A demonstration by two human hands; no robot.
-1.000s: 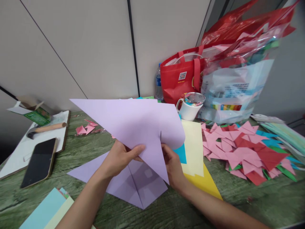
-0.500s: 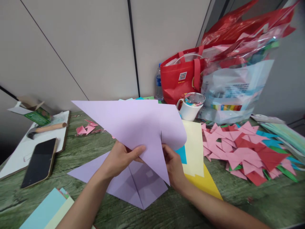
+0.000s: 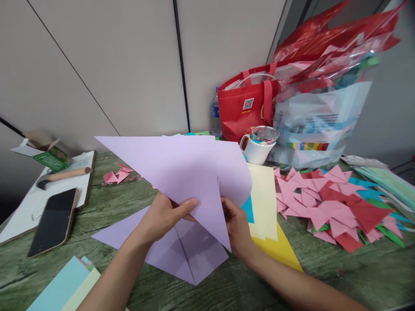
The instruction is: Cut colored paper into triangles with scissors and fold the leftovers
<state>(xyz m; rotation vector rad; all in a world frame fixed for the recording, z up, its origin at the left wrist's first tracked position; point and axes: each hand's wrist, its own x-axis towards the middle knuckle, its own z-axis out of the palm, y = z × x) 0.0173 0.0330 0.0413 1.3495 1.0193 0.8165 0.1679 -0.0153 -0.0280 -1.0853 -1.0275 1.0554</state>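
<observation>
A large lilac paper sheet (image 3: 181, 168) is lifted off the green table, partly folded over itself. My left hand (image 3: 162, 218) pinches its lower edge with thumb on top. My right hand (image 3: 236, 229) grips the same sheet from behind, its fingers mostly hidden by the paper. The lower part of the lilac sheet (image 3: 184, 250) lies creased on the table beneath both hands.
Pale yellow paper (image 3: 264, 198) and darker yellow paper (image 3: 279, 250) lie right of my hands. A pile of pink and red folded triangles (image 3: 327, 203) is further right. White mug (image 3: 257, 147), red bag (image 3: 246, 108), phone (image 3: 53, 220) on a clipboard, and stacked coloured sheets (image 3: 65, 287) surround the area.
The raised lilac sheet has shifted very slightly; both hands stay in the same grip.
</observation>
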